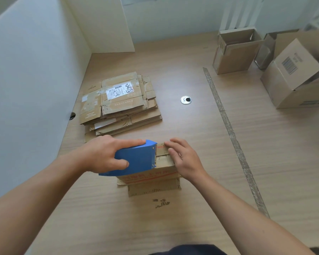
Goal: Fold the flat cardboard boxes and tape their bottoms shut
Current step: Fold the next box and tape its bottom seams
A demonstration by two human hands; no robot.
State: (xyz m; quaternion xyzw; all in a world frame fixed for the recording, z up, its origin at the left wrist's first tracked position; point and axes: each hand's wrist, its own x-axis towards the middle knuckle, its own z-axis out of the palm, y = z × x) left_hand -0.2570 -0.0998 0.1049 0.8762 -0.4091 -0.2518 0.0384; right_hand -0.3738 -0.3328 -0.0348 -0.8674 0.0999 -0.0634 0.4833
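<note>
Small brown box (pixel 151 177) at the near middle of the table (pixel 201 190), straight ahead between the two hands. Worn corrugated card, creased and scuffed; red printed bands along the near side; flaps closed on top, seam left to right; one loose flap flat on the table at the near foot, marked with small dark print. Left hand (pixel 103 155) wrapped round a blue dispenser (pixel 136 159), thumb along the far edge, fingers curled over the near side, toothed front end set against the left part of the box top. Right hand (pixel 184 159) laid on the right part of the top, fingers nearly straight and close together, gripping nothing, pressing the flaps. Tape on the seam too hard to make out. Behind and to the left, well apart from the box, a stack (pixel 120 103) of flat boxes, edges ragged, topmost with a white shipping label. Right of the stack, a round metal grommet (pixel 186 99) in the tabletop. Farther right, a long pale strip (pixel 228 126) laid diagonally from far to near. At the far right corner, an upright tall box (pixel 234 52), top open, and nearer, a tipped barcode box (pixel 293 76), label on its upper face. White panel (pixel 26 89) along the table's left edge.
</note>
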